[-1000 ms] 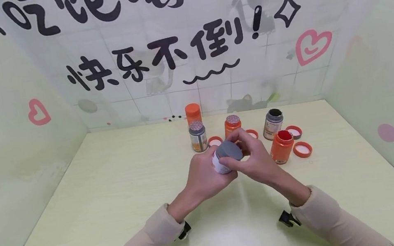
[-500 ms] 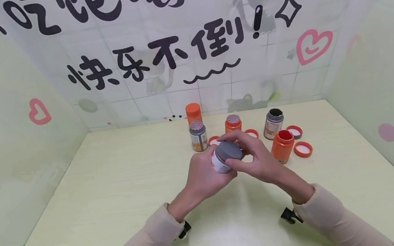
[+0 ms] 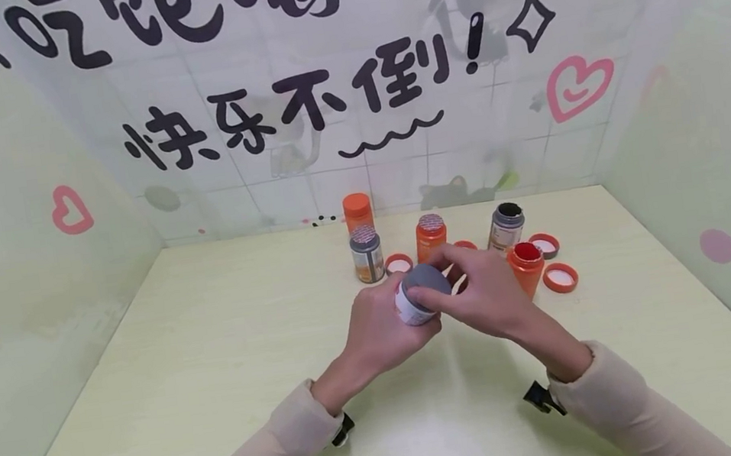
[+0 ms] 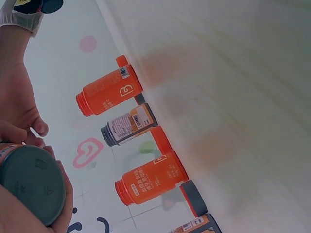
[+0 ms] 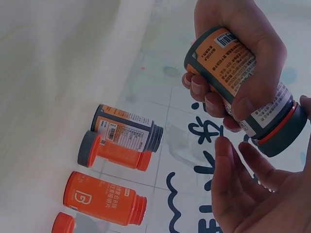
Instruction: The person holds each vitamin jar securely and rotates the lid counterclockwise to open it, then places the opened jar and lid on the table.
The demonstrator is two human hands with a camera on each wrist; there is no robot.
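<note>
My left hand (image 3: 385,322) grips a white-and-orange labelled pill bottle (image 5: 233,73) round its body, tilted above the table. On its neck sits a dark grey cap (image 3: 430,276) with an orange-red lower edge. My right hand (image 3: 492,292) is at this cap, its thumb lying across the top and its index finger bent at the far side. In the right wrist view the other right-hand fingers (image 5: 226,150) stay apart from the cap. The bottle's round grey base (image 4: 36,182) faces the left wrist camera.
Behind the hands stand an orange-capped bottle (image 3: 357,212), a sealed grey bottle (image 3: 367,258) and a sealed orange one (image 3: 432,238). Farther right are an open grey bottle (image 3: 507,223) and an open orange bottle (image 3: 529,268). Loose caps (image 3: 560,278) lie beside them. Walls enclose the table.
My right hand has turned about the cap, its thumb sliding farther across the top and its wrist shifting right. My left hand and the bottle stay nearly in place.
</note>
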